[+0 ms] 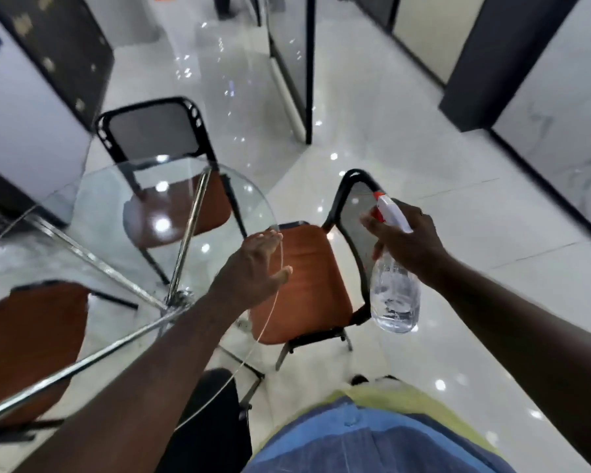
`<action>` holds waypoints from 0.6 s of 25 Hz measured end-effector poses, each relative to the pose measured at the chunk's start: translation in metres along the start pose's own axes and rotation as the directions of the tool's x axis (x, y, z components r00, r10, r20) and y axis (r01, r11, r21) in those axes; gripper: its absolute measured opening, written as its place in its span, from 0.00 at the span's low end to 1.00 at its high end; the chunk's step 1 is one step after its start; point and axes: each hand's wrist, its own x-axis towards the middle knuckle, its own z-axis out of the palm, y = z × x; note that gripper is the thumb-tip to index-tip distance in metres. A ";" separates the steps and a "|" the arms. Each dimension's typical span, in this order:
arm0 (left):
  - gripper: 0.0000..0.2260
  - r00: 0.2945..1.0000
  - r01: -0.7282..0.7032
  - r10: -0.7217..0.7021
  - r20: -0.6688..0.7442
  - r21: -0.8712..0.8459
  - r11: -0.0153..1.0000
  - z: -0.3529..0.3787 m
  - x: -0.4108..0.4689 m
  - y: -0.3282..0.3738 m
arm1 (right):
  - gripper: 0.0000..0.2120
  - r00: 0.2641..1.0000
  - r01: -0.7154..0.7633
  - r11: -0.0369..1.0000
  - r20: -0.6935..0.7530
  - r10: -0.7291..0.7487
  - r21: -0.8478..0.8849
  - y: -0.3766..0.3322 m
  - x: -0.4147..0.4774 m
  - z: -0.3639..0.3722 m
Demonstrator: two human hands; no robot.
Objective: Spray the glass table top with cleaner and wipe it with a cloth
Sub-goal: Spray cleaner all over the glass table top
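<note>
The round glass table top (93, 213) fills the left of the head view, resting on crossed chrome legs (181, 295). My left hand (256, 268) lies flat at the table's right edge, fingers spread, holding nothing. My right hand (406, 240) is raised to the right of the table, above a chair, and grips a clear spray bottle (394, 295) with a white and red trigger head (388, 208). The nozzle points left toward the table. No cloth shows in my hands; a pale yellow-green fabric (406, 396) lies at my waist.
Three black-framed chairs with orange seats surround the table: one behind it (157, 131), one to its right (307, 285), one seen through the glass at lower left (31, 336). A glossy white tiled floor (458, 199), a glass partition and dark wall panels lie beyond.
</note>
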 end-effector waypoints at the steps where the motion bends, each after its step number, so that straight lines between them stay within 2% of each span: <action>1: 0.36 0.999 -0.046 0.046 0.000 0.005 0.999 -0.004 0.013 0.021 | 0.12 0.999 0.020 1.000 -0.045 -0.021 -0.001 0.002 0.001 -0.023; 8: 0.37 0.939 -0.338 0.341 -0.043 0.068 0.939 -0.003 0.114 0.193 | 0.14 0.955 0.078 0.997 -0.288 -0.075 0.000 0.029 0.005 -0.205; 11: 0.34 0.905 -0.414 0.418 -0.080 0.057 0.908 0.015 0.155 0.276 | 0.14 0.923 0.092 0.996 -0.374 -0.090 -0.013 0.052 0.010 -0.294; 15: 0.34 0.890 -0.448 0.449 -0.078 0.030 0.894 0.036 0.200 0.357 | 0.15 0.898 0.109 0.984 -0.411 -0.158 -0.141 0.077 0.031 -0.385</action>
